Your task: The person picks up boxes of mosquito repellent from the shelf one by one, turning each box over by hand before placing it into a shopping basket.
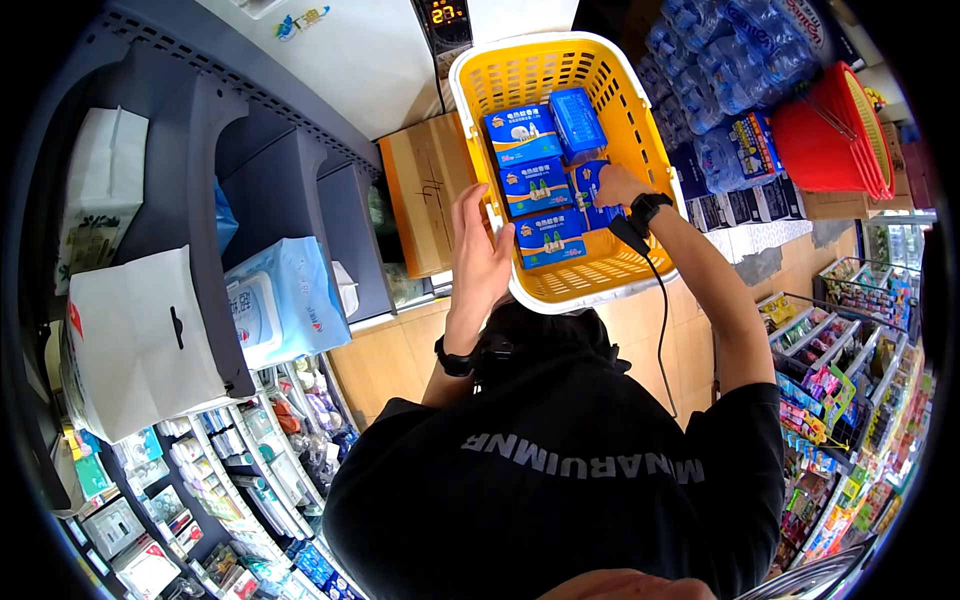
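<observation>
My left hand (482, 258) is at the left rim of a yellow basket (560, 297) with a white edge, its fingers outside and its thumb on the inner side. Inside the basket, my right hand (622, 188) is closed on a small blue box (588, 205), its fingertips partly hidden. To the left of that box, three blue-and-white boxes form a column: top (522, 135), middle (536, 187) and bottom (549, 237). Another blue box (577, 122) lies above the one under my right hand. Both wrists wear dark bands.
A cardboard box (425, 195) adjoins the basket's left side. Packs of water bottles (735, 60) and red buckets (830, 135) stand at upper right. Grey shelving (215, 120) holds packages at left. A black cord (665, 310) hangs near my right wrist. Snack racks (840, 370) line the right.
</observation>
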`<state>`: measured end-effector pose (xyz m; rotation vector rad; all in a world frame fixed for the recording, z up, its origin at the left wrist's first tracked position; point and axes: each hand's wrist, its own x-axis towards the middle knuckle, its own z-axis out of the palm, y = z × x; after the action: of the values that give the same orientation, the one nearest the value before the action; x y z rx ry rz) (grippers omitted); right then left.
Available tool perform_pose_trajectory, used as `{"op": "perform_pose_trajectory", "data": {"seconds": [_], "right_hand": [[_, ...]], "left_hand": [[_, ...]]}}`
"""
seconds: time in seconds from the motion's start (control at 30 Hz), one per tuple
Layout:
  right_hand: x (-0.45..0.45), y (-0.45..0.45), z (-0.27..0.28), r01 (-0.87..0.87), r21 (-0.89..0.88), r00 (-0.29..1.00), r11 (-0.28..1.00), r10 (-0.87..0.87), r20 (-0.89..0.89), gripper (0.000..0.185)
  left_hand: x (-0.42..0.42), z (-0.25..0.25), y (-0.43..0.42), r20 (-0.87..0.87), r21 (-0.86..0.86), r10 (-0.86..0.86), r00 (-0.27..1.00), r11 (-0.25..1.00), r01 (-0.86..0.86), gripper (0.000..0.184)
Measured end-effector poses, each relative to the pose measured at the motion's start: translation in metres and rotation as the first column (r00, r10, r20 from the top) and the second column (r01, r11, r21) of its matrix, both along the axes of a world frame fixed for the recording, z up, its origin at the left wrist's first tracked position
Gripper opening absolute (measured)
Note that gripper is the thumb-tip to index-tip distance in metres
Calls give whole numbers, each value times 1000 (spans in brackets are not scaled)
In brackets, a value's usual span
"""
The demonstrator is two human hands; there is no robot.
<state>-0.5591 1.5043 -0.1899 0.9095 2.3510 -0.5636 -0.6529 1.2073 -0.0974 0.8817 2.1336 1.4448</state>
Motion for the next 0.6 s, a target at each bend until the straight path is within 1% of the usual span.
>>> {"op": "perform_pose_trajectory", "data": {"seconds": [0.07,0.17,0.3,0.37,0.43,0.47,0.5,0.57,0.6], "right_hand": [[1,-2,6,-6,2,1000,1000,6,-20,58],[-1,-6,24,-24,-9,998,1000,23,-55,56],[-2,-10,48,14,-43,998,999,-17,-65,53],[-2,-9,37,13,-9,998,1000,-13,-68,51],[0,-3,5,-44,80,994,996,51,-94,55],[-3,-7,4,-98,169,986,981,118,-113,59],[-3,-9,3,-98,168,986,981,118,-116,59],[-5,-18,5,4,135,996,991,7,-85,59],[-6,-19,5,5,135,996,991,7,-86,59]], "left_hand": [[0,-1,0,5,6,1,1000,1000,-1,58],[-2,-2,-1,-9,-7,7,1000,1000,-7,58],[0,-4,-1,-15,2,3,1000,1000,-3,58],[0,-5,0,-16,5,2,1000,1000,-2,58],[0,-6,1,-11,8,4,1000,1000,-4,58],[0,-8,1,-14,7,4,1000,1000,-4,58],[0,-12,1,-39,26,10,999,1000,-9,59],[-1,-14,0,-64,44,17,998,999,-14,61],[-1,-14,0,-62,47,15,998,999,-12,61]]}}
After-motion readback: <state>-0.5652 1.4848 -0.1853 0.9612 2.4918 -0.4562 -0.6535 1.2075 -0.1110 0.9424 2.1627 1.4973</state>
